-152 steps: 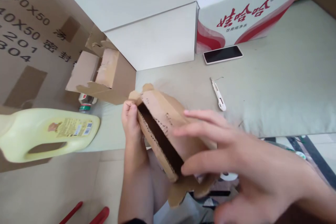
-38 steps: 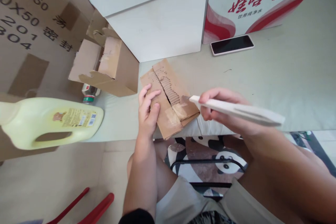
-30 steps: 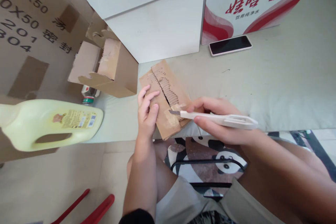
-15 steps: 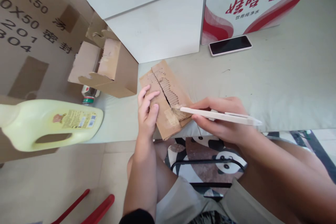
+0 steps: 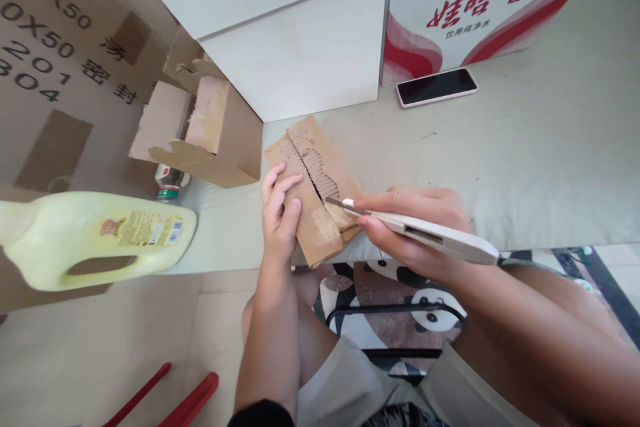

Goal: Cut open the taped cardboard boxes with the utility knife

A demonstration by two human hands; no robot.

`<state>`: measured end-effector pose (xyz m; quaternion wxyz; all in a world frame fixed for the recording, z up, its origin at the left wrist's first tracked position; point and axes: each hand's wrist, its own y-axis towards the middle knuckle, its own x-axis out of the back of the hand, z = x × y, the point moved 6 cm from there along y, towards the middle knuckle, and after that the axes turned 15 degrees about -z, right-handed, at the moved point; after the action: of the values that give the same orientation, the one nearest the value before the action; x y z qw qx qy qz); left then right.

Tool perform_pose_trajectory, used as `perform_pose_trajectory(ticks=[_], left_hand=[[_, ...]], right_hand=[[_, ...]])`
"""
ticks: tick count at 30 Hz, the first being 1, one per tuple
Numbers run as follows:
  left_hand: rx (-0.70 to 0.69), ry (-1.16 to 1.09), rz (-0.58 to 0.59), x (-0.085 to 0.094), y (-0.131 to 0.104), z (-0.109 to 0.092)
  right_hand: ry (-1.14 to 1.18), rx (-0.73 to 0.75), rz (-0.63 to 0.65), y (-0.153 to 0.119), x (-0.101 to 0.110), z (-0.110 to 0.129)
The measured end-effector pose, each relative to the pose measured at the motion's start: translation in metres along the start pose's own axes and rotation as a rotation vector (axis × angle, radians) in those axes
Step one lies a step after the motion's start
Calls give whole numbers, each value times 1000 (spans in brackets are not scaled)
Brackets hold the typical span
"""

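A small flat cardboard box (image 5: 316, 230) lies at an angle on the pale cushioned surface. Its top is torn, and a dark slit runs along the seam beside an exposed corrugated patch. My left hand (image 5: 281, 217) rests on the box's left side, fingers apart and pressed lightly against the cardboard. In my right hand (image 5: 420, 217) is a white utility knife (image 5: 450, 240), gripped between thumb and fingers. Its metal blade is out, with the tip at the lower end of the slit, where it touches or hovers just over the cardboard.
A phone (image 5: 437, 87) lies before a red-and-white carton (image 5: 465, 20). White boxes (image 5: 300, 60) stand behind the work. To the left are an opened cardboard box (image 5: 235, 133), a small green-capped bottle (image 5: 169, 181), a yellow jug (image 5: 100, 233) and a large printed carton (image 5: 55, 147).
The utility knife has turned in my right hand, so its exposed blade now shows and points at the slit. My left hand and the cardboard box have stayed put.
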<state>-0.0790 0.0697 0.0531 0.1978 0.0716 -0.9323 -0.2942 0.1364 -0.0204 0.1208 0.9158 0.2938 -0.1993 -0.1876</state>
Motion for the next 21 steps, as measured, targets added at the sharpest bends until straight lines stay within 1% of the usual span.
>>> perform_pose_trajectory(ticks=[2,6,11,16,21], left_hand=[[2,7,0,1,0,0],[16,32,18,0,0,1],[3,19,-11,0,0,-1],[1,10,11,-2,-1,-4],[18,38,23,-3,-1,-4]], right_hand=[[-31,14,12,-1,-2,2],[-88,6,86,-7,-10,-1],[-184,50,130,-12,-18,-2],[-142,16,75,-8,-14,1],[-142,-20,132,-7,-14,-1]])
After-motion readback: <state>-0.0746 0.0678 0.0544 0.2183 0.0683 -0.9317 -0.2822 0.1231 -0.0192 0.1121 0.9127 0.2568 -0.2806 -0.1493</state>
